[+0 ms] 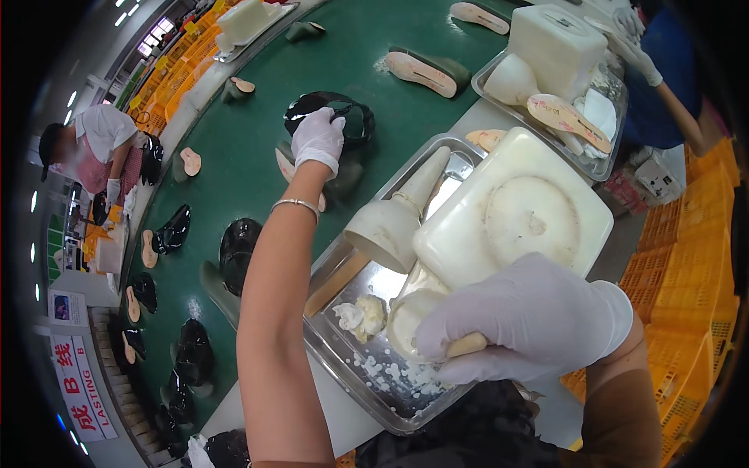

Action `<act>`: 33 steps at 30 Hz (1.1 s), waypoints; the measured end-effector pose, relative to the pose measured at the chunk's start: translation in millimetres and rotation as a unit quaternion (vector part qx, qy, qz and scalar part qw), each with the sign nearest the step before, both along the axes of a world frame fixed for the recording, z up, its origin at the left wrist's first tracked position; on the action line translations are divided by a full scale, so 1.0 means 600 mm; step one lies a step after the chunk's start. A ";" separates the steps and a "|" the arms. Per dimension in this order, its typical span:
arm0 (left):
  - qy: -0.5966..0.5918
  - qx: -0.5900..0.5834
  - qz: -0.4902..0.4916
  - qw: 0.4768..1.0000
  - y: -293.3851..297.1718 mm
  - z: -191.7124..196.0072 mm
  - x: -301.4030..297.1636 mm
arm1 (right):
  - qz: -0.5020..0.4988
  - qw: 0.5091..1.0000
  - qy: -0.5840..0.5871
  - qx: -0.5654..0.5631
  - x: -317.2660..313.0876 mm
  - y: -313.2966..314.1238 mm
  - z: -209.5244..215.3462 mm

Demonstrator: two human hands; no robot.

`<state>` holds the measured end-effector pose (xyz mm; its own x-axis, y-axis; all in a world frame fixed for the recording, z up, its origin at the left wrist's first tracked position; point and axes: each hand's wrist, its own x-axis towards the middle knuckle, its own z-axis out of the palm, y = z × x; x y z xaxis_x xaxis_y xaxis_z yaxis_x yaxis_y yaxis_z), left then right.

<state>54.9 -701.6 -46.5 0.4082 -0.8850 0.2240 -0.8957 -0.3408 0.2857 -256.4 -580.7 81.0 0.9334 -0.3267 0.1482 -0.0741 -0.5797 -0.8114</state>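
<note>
My left hand, in a white glove, reaches over the green conveyor belt with its fingers closed on the edge of a glossy black shoe upper. Beside that wrist lies a pale insole, partly hidden by my arm. My right hand, also gloved, grips a short wooden handle over the metal tray. The handle's far end is hidden by the hand and a white cup-like container. White paste lumps and splashes lie in the tray, near a wooden stick.
A large white plastic jug and a white funnel-shaped piece rest in the tray. Behind stands a second tray with an insole on it, near a co-worker's gloved hand. Black uppers dot the belt; orange crates stand right.
</note>
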 end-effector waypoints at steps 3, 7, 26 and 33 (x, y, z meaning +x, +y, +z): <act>-0.011 -0.099 -0.035 0.994 0.024 -0.005 0.012 | -0.002 0.999 -0.003 0.037 0.001 0.001 -0.003; 0.097 -0.181 -0.111 0.972 0.117 0.016 0.003 | -0.017 0.998 -0.007 0.068 0.001 0.003 -0.005; 0.291 -0.106 -0.090 0.947 0.515 0.000 -0.125 | -0.071 0.985 -0.095 0.128 0.013 0.029 -0.019; 0.376 -0.357 0.021 0.855 0.575 0.031 -0.098 | -0.068 0.985 -0.115 0.106 0.012 0.028 -0.026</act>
